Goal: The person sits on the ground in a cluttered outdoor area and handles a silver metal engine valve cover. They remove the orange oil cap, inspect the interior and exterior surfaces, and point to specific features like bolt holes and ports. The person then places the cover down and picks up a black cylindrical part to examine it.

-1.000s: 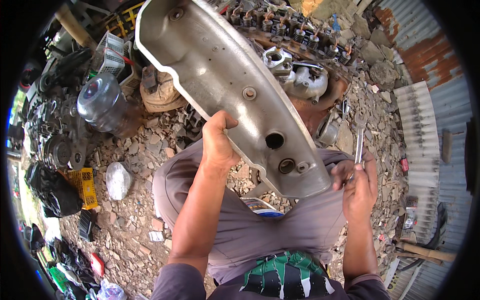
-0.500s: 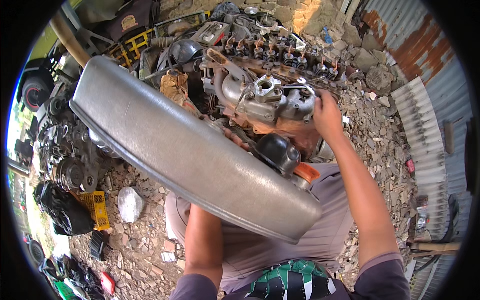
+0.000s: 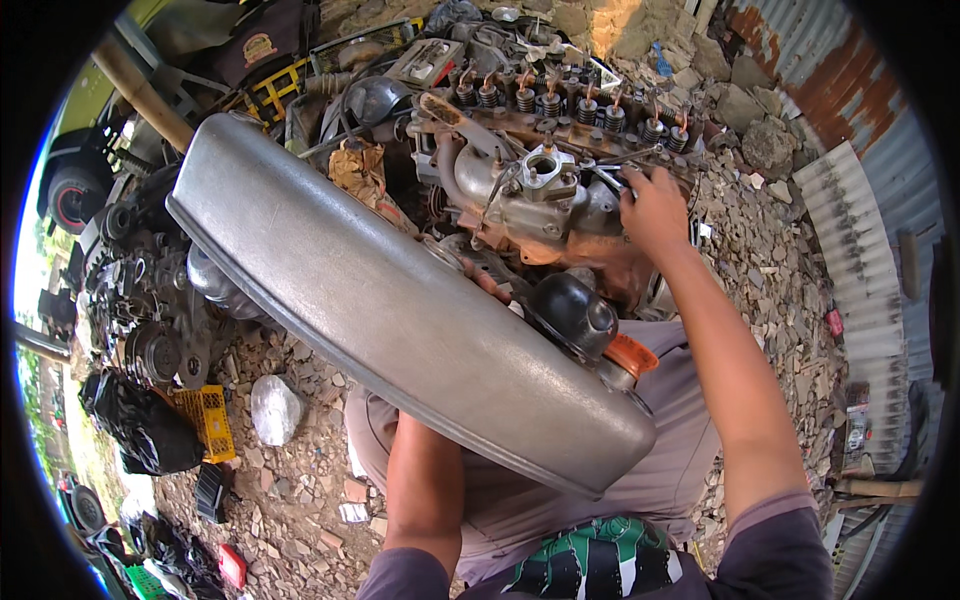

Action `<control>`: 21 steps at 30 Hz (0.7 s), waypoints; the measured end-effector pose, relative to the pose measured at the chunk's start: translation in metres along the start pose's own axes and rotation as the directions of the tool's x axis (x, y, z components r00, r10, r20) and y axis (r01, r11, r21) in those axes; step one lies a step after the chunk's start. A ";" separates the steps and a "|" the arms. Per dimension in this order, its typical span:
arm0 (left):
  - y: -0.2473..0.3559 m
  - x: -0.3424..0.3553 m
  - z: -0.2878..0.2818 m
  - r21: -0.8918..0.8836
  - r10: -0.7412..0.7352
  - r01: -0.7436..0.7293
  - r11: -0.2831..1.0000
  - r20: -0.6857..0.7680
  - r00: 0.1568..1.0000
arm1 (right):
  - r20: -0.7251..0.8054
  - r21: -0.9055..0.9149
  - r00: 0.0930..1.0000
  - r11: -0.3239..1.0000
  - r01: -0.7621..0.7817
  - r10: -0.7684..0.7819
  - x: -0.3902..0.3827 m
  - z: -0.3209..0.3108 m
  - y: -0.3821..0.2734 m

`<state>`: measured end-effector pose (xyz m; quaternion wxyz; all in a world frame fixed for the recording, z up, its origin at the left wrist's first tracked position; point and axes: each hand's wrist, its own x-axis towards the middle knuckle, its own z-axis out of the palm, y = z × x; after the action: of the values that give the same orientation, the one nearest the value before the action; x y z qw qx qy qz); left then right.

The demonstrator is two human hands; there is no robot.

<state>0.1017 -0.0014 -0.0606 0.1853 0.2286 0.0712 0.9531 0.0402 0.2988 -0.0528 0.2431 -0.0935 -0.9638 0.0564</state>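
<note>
no lettering can be read; a small tan emblem (image 3: 264, 46) sits on dark material (image 3: 229, 60), upper left

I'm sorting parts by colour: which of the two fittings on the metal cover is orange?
The smaller, right-hand fitting, nearer the right end of the cover; the other, the dome, is black.

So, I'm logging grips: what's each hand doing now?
Left hand: holding the long silver-grey metal cover.
Right hand: fingers at a shiny metal wrench; grip unclear.

Rubble-strewn ground (image 3: 290, 495), rust-streaked corrugated sheeting (image 3: 850, 85), partly sunlit, probably stone wall (image 3: 606, 32), daylight (image 3: 32, 260) at left
</note>
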 end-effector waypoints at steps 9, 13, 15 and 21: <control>-0.004 -0.002 0.004 0.056 0.052 -0.048 0.997 -0.062 0.997 | 0.582 0.757 0.731 0.565 -0.328 -0.356 -0.077 -0.134 -0.060; -0.005 -0.008 0.013 0.054 -0.004 0.011 0.998 -0.129 0.992 | 0.723 0.662 0.599 0.589 -0.463 -0.343 -0.077 -0.135 -0.069; 0.002 -0.011 0.005 0.187 -0.024 0.057 0.981 -0.170 0.985 | 0.774 0.617 0.544 0.574 -0.538 -0.324 -0.077 -0.138 -0.078; 0.008 -0.026 -0.023 0.241 -0.027 0.202 0.949 -0.577 0.817 | 0.773 0.633 0.587 0.234 -0.738 -0.242 -0.085 -0.112 -0.079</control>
<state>0.1097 -0.0196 -0.0900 0.1777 -0.0446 0.2761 0.9435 0.1554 0.2110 0.0180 -0.1931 -0.0747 -0.6930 0.6906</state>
